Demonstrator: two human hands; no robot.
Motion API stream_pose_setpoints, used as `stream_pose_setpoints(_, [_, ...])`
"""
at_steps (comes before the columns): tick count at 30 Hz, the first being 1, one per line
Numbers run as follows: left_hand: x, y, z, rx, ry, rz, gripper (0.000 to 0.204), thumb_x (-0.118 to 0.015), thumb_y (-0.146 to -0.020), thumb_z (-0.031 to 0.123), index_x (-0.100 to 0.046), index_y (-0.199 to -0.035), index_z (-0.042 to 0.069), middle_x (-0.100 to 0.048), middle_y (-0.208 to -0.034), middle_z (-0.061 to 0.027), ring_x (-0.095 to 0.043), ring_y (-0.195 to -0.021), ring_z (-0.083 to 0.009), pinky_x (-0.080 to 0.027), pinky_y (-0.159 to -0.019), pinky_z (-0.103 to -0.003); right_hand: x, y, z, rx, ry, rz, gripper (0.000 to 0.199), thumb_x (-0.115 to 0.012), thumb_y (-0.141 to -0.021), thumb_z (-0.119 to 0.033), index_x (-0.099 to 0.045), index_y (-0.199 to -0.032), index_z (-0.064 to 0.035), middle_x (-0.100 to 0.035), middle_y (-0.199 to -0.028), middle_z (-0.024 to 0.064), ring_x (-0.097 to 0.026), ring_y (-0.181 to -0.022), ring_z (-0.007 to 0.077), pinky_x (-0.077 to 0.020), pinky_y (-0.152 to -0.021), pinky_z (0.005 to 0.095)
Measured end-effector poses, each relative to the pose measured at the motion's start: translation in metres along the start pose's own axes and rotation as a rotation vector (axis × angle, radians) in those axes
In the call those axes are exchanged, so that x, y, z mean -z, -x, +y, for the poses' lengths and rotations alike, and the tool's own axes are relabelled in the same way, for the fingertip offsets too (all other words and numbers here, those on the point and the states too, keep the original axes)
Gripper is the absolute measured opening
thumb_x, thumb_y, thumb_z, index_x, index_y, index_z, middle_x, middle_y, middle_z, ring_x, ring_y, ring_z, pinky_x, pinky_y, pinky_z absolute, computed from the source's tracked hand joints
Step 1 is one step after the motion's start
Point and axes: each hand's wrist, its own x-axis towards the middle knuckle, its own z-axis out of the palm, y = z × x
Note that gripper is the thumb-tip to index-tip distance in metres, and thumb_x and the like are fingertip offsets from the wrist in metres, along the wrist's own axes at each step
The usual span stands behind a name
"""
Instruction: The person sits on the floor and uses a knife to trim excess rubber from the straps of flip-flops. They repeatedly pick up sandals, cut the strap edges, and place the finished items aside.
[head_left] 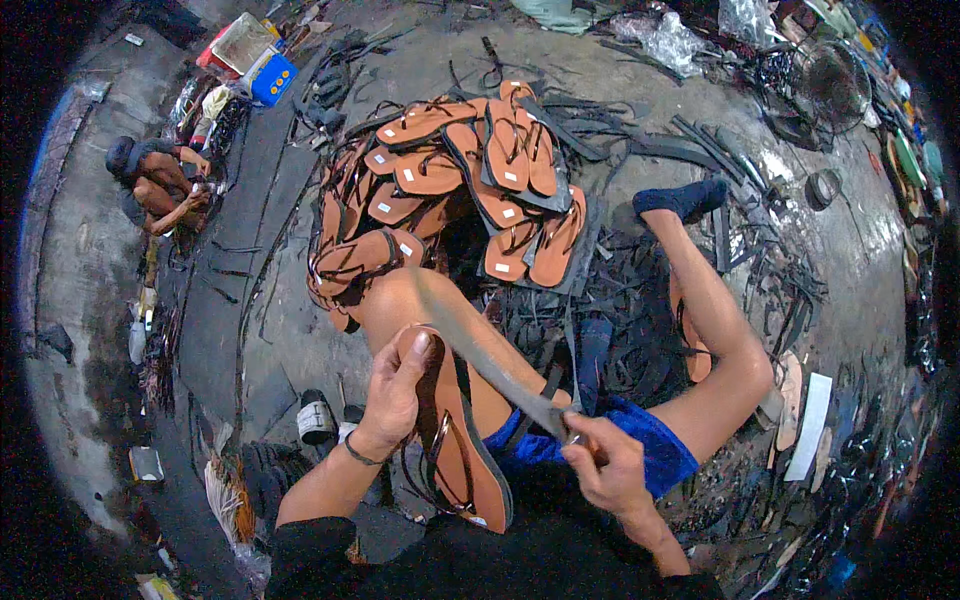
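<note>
Clearly, both hands are occupied. The left hand grips a brown sandal by its far end, the thumb pressed flat on the upper face; the other fingers go behind the sole and are mostly hidden. The sandal hangs at a slant over the person's lap, with its dark strap facing up and its near end, which bears a small white label, toward the body. A dark band circles the left wrist.

The right hand is curled closely around the handle of a knife, leaving no visible gap between fingers and grip. Its long grey blade points up and leftward, beside the sandal and above the bare leg, and blurs toward the tip; whether it touches the sandal, I cannot tell.

Beyond the knee, a pile of sandals lies on the floor, near dark scraps. Farther left crouches another person.
</note>
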Motion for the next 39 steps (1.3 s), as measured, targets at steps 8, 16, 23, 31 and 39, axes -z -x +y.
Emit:
stream_pose_setpoints(8, [-0.004, 0.011, -0.005, 0.03, 0.005, -0.064, 0.029, -0.048, -0.099, 0.025, -0.053, -0.114, 0.0, -0.061, -0.105, -0.0035, -0.056, -0.098, -0.0117, -0.046, -0.087, -0.028, -0.003, 0.015, -0.004, -0.015, 0.069, -0.038, 0.035, -0.076, -0.075, -0.014, -0.067, -0.108, -0.0068, -0.067, -0.082, 0.012, -0.065, -0.067, 0.0236, -0.0531, -0.061, 0.0325])
stream_pose_setpoints(16, [-0.019, -0.002, -0.001, 0.071, -0.007, -0.316, 0.029, -0.058, -0.093, 0.028, -0.051, -0.105, 0.003, -0.06, -0.095, -0.0061, -0.058, -0.09, -0.0147, -0.049, -0.081, -0.03, -0.021, -0.078, -0.016, 0.014, -0.073, 0.134, 0.029, -0.068, -0.085, -0.022, -0.065, -0.107, -0.0027, -0.064, -0.08, 0.0132, -0.061, -0.065, 0.0248, -0.0502, -0.062, 0.034])
stream_pose_setpoints(23, [0.153, -0.097, 0.126, -1.246, -1.592, 0.589, 0.044, -0.04, -0.101, 0.034, -0.052, -0.125, 0.0, -0.051, -0.126, -0.0093, -0.046, -0.118, -0.0193, -0.035, -0.103, -0.035, 0.045, -0.126, 0.111, -0.399, 0.745, 0.268, 0.031, -0.058, -0.09, -0.033, -0.059, -0.097, -0.003, -0.061, -0.099, 0.0171, -0.067, -0.083, 0.033, -0.0544, -0.07, 0.0439])
stream_pose_setpoints(31, [0.017, -0.1, -0.096, -0.621, -0.171, -0.186, 0.034, -0.053, -0.093, 0.024, -0.052, -0.119, 0.003, -0.057, -0.108, -0.0126, -0.052, -0.086, -0.0209, -0.046, -0.067, -0.036, 0.055, -0.123, 0.212, -0.597, 0.943, 0.495, 0.025, -0.057, -0.084, -0.02, -0.055, -0.103, -0.0044, -0.059, -0.096, 0.0164, -0.066, -0.08, 0.0354, -0.055, -0.067, 0.0474])
stream_pose_setpoints(39, [-0.136, -0.052, -0.178, -0.157, -0.041, -0.594, 0.101, -0.081, -0.07, 0.019, -0.014, -0.143, 0.0, -0.037, -0.132, -0.0148, -0.045, -0.119, -0.0284, -0.044, -0.097, -0.037, 0.037, -0.119, 0.058, -0.423, -0.391, 0.249, 0.039, -0.066, -0.084, -0.044, -0.064, -0.103, -0.0098, -0.067, -0.079, 0.0047, -0.063, -0.072, 0.0183, -0.0505, -0.064, 0.0365])
